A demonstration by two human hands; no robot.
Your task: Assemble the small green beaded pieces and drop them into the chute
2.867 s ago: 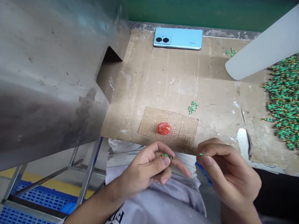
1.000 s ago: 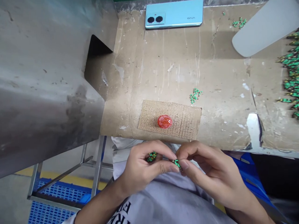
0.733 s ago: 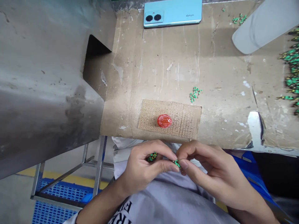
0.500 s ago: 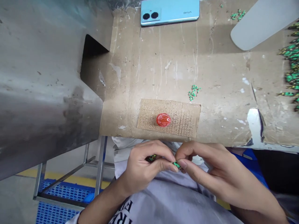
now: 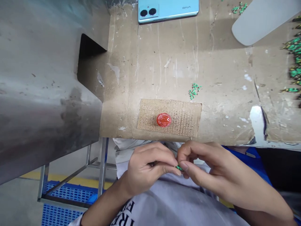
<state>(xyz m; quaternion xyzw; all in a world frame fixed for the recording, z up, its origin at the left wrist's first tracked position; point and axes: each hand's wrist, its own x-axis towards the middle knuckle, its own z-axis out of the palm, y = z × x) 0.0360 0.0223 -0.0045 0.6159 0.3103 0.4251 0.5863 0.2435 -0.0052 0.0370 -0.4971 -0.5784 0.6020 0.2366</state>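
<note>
Just off the table's near edge, my left hand (image 5: 150,169) and my right hand (image 5: 207,169) meet fingertip to fingertip. Both pinch a small green piece (image 5: 179,168), mostly covered by the fingers. Something dark shows inside the curl of my left hand, too hidden to name. Beyond the hands lies a brown cardboard piece (image 5: 185,117) dotted with glossy marks. On it stands a small round container with shiny red-orange contents (image 5: 164,120). A little pile of tiny green parts (image 5: 194,91) lies just past the cardboard.
A light blue phone (image 5: 169,11) lies at the far edge. More tiny green parts (image 5: 239,8) sit near a pale rounded object (image 5: 258,25). Many green and dark pieces (image 5: 295,56) are heaped at the right. A metal housing (image 5: 47,84) fills the left, above a metal-framed stool (image 5: 103,163).
The view has shifted slightly. My left fingers have closed over the dark piece that showed more before; both hands still pinch the green piece in about the same place.
</note>
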